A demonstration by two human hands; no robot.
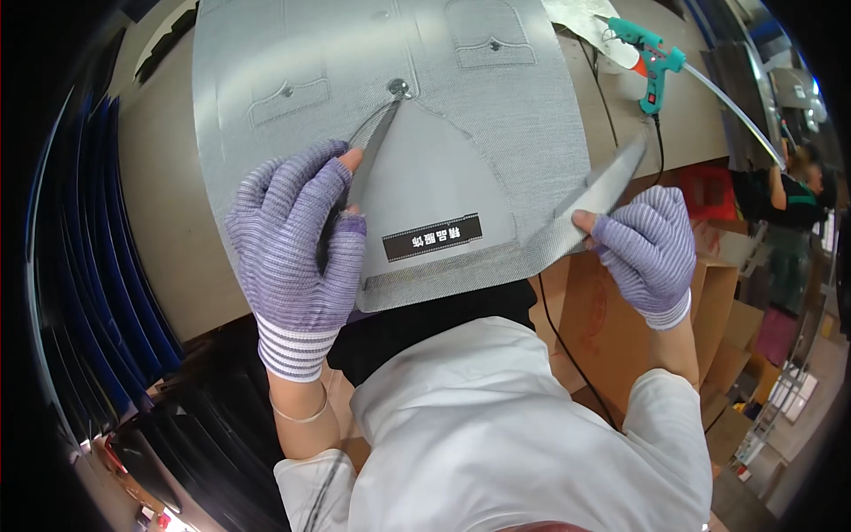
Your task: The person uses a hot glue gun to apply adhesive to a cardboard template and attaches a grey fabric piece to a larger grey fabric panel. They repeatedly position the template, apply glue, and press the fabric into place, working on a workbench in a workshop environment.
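A large grey sheet with a denim-jacket print (266,53) lies on the table before me, its near edge close to my body. Below a round dark eyelet (398,89) its two sides part, baring a plain light-grey panel (434,177) with a black label (432,238). My left hand (297,230), in a striped purple fingerless-tip glove, is closed on the raised left edge of the opening; its palm side is hidden. My right hand (645,244), gloved alike, pinches the sheet's lifted near-right corner flap between thumb and fingers.
A teal glue gun (651,62) with a long glue stick and black cable rests at the far right of the table (160,177). Dark blue sheets (115,266) stand stacked at left. Cardboard boxes (620,310) stand at lower right; another person (793,186) is beyond.
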